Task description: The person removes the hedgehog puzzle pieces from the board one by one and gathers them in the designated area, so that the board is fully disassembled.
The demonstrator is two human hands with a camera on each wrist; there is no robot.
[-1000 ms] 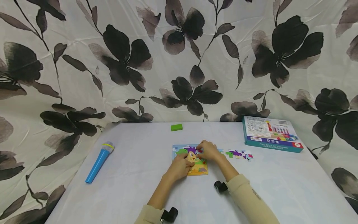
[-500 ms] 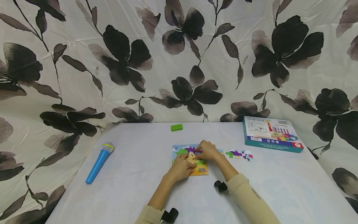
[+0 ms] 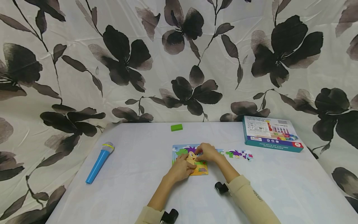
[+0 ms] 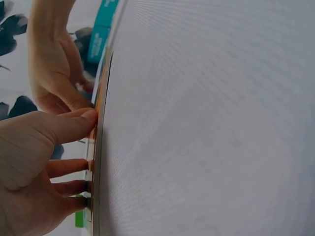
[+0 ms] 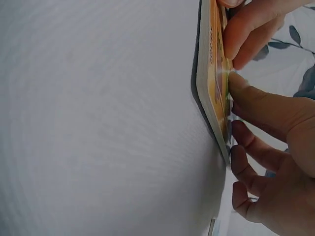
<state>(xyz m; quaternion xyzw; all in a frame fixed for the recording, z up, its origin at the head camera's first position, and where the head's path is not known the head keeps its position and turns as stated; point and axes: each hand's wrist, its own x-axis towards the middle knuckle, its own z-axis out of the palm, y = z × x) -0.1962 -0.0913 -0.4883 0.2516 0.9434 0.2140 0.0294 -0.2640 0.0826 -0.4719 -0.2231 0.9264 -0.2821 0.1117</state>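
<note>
A colourful cartoon jigsaw puzzle board (image 3: 202,170) with a yellow, purple-haired figure lies flat on the white table. My left hand (image 3: 180,168) rests on its left and lower part, fingers extended. In the left wrist view, the left thumb and fingertips (image 4: 88,187) touch the board's face. My right hand (image 3: 209,153) is at the upper right of the board, its thumb and bent fingers set around a small puzzle piece, mostly hidden. In the right wrist view, the right thumb (image 5: 241,86) and fingertips meet the board's surface close to the left hand's fingers.
Loose puzzle pieces (image 3: 240,155) lie right of the board. A blue toy microphone (image 3: 99,162) lies at left, a green block (image 3: 176,127) at the back edge, and a teal-sided box (image 3: 272,133) at back right. A floral cloth (image 3: 184,62) hangs behind the table.
The left hand has shifted slightly right over the board. The right hand has dipped a little lower, its fingertips staying at the upper right part of the puzzle.
</note>
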